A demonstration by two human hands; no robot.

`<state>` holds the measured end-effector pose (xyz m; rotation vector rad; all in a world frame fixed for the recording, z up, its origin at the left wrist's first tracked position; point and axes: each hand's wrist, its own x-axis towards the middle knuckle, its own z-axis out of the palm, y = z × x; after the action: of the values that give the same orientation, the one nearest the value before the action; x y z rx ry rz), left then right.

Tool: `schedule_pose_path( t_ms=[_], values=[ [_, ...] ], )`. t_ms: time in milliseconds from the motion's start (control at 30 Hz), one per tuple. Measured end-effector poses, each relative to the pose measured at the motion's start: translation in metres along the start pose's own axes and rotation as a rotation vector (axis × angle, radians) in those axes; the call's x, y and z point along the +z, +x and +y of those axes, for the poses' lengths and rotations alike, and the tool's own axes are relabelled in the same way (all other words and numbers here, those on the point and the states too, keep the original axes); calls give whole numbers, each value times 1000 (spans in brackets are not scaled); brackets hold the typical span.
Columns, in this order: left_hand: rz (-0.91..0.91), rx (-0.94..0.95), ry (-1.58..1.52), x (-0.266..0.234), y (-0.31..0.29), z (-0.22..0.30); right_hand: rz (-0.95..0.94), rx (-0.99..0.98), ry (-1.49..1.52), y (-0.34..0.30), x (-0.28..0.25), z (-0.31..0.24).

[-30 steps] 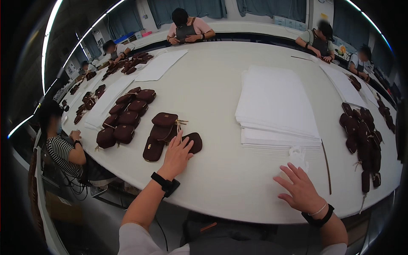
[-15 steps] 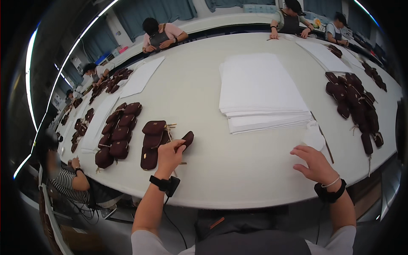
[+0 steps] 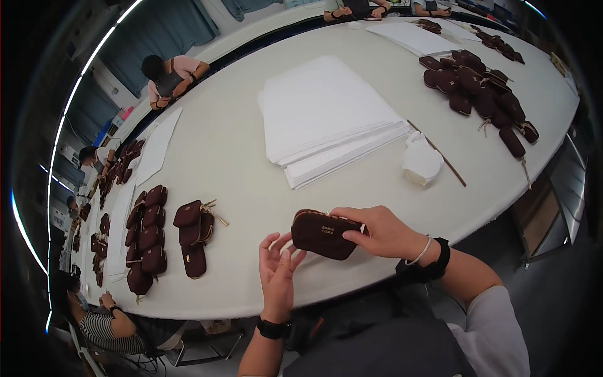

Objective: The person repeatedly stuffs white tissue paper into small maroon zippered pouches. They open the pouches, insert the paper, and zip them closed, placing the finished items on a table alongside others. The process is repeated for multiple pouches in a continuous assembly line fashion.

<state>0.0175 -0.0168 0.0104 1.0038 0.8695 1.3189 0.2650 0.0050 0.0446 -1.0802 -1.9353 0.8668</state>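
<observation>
A dark maroon zip pouch point(image 3: 317, 234) with gold lettering is held up over the near edge of the table. My right hand point(image 3: 384, 232) grips its right end, thumb on the front face and fingers along the top. Beside the pouch's lower left corner is my left hand point(image 3: 277, 270), its fingers apart and slightly curled; whether a fingertip touches the pouch I cannot tell. To the left, several similar pouches point(image 3: 193, 254) lie in a short overlapping row, with gold zip pulls point(image 3: 217, 212) sticking out.
A large stack of white sheets point(image 3: 326, 113) covers the table's middle. Right of it lie a crumpled white wrapped bundle point(image 3: 422, 160) and a thin brown stick point(image 3: 447, 164). More maroon pouches point(image 3: 151, 235) sit at left and in a heap point(image 3: 483, 88) at far right. Co-workers sit around the table.
The pouch that my left hand pinched has come to the middle and is now in my right hand. My left hand has let go and opened. The view has turned right.
</observation>
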Motion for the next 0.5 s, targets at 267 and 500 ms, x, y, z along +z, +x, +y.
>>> schedule_pose_path(
  t_ms=[267, 500],
  values=[
    [-188, 624, 1010, 6, -1, -16, -178, -185, -286, -12, 9, -1],
    [-207, 773, 1025, -4, -2, -26, -340, -34, 25, -3, -4, -5]
  ],
)
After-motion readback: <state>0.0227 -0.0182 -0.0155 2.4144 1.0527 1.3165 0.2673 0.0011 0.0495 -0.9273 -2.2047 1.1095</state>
